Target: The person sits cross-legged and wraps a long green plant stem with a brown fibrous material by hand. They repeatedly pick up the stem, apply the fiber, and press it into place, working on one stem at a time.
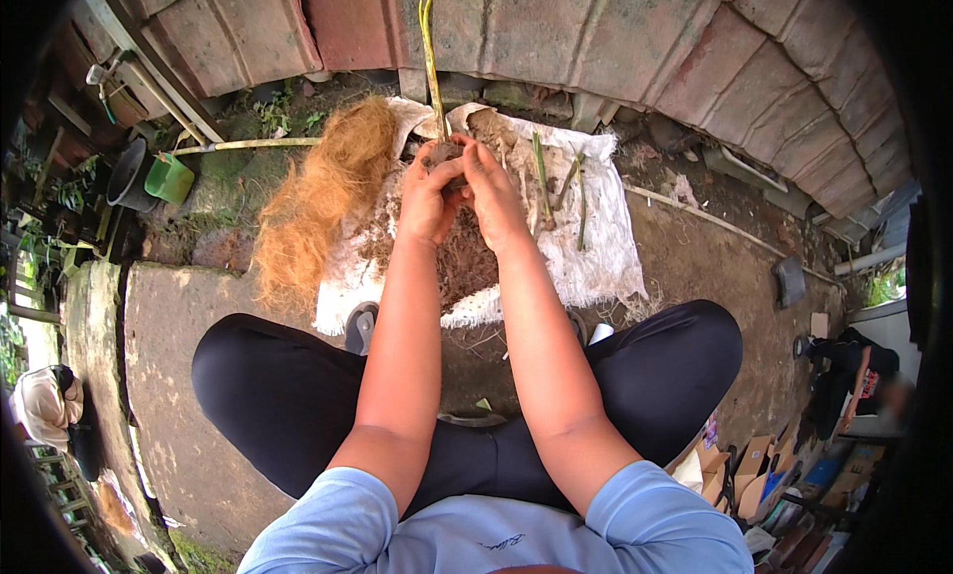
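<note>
Both hands cup a dark ball of soil (444, 156) from which a plant cutting (430, 60) rises, its stem yellow-green toward the tip. My left hand (426, 194) wraps the left side of the ball; my right hand (491, 191) presses the right side, its fingers near the stem's base. Below them, loose brown soil (467, 265) is heaped on a white woven sack (614, 258). Several green cut stems lie on the sack to the right, among them a thicker stem (543, 183) and a thinner one (581, 209). My palms hide part of the ball.
Orange-brown fibre (320, 202) is piled along the sack's left edge. A green container (170, 178) and a dark bucket (128, 172) stand at left. Roof tiles (536, 38) overhang the far side. One person (856, 380) is at far right, another (56, 410) at far left, near cardboard boxes (752, 466) only on the right.
</note>
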Available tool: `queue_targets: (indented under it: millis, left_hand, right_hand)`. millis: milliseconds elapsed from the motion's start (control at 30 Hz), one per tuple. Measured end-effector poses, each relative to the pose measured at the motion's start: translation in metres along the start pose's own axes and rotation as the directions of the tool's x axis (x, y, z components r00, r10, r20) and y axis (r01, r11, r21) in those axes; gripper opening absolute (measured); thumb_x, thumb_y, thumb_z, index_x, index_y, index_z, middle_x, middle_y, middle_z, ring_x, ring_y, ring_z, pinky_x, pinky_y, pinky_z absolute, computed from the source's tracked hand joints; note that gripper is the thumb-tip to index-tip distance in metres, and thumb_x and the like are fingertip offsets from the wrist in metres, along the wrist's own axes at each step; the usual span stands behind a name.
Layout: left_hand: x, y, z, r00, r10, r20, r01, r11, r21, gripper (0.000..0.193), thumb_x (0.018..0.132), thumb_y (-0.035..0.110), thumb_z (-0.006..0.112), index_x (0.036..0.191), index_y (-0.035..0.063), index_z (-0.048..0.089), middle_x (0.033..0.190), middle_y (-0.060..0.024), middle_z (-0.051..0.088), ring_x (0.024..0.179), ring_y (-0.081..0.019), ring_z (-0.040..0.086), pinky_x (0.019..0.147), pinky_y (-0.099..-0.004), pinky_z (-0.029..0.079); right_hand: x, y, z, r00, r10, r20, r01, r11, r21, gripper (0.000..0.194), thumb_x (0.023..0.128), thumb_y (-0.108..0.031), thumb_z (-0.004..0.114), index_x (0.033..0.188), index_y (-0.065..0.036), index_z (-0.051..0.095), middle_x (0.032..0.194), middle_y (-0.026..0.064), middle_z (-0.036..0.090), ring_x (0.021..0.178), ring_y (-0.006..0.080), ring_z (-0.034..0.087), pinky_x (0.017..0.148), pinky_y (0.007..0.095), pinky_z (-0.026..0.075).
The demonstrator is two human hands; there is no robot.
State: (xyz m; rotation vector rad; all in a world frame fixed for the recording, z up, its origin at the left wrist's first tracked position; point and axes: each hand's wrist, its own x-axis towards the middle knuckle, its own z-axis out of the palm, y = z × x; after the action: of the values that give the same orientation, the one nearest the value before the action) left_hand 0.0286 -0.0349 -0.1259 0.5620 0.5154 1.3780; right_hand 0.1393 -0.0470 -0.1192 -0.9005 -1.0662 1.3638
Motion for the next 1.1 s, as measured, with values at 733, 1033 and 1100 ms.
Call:
queue_targets:
  millis: [733,1033,1100]
  left_hand:
    - [-0.008,0.003,-0.001,0.977,-0.059,0.203,0.131,0.923,-0.362,0.034,0.103,0.025,0.055,0.129,0.0033,0.055,0.123,-0.0154,0.063,0.117,-0.0286,0.061,0.104,-0.0420,0.051]
    - [-0.008,-0.005,0.005,0.993,-0.042,0.108,0.068,0.965,-0.254,0.036,0.107,0.032,0.055,0.129,0.0033,0.056,0.121,-0.0120,0.065,0.112,-0.0241,0.065,0.097,-0.0402,0.056]
    - [-0.005,-0.004,0.007,0.995,-0.061,0.075,0.076,0.973,-0.220,0.035,0.108,0.034,0.052,0.126,0.0043,0.056,0.122,-0.0112,0.064,0.118,-0.0245,0.061,0.103,-0.0421,0.051]
  right_hand:
    - [-0.004,0.006,0.008,0.991,-0.131,0.030,0.098,0.861,0.499,0.055,0.090,-0.021,0.081,0.134,-0.009,0.051,0.120,0.0016,0.057,0.115,0.0143,0.054,0.103,0.0309,0.041]
    - [-0.001,0.009,0.007,0.989,-0.145,-0.037,0.148,0.905,0.400,0.050,0.092,-0.028,0.079,0.130,-0.008,0.053,0.121,0.0006,0.056,0.110,0.0111,0.052,0.098,0.0272,0.041]
    - [0.000,0.011,0.007,0.984,-0.179,-0.025,0.176,0.922,0.346,0.056,0.092,-0.036,0.078,0.132,-0.008,0.052,0.126,0.0016,0.055,0.115,0.0126,0.052,0.102,0.0292,0.040]
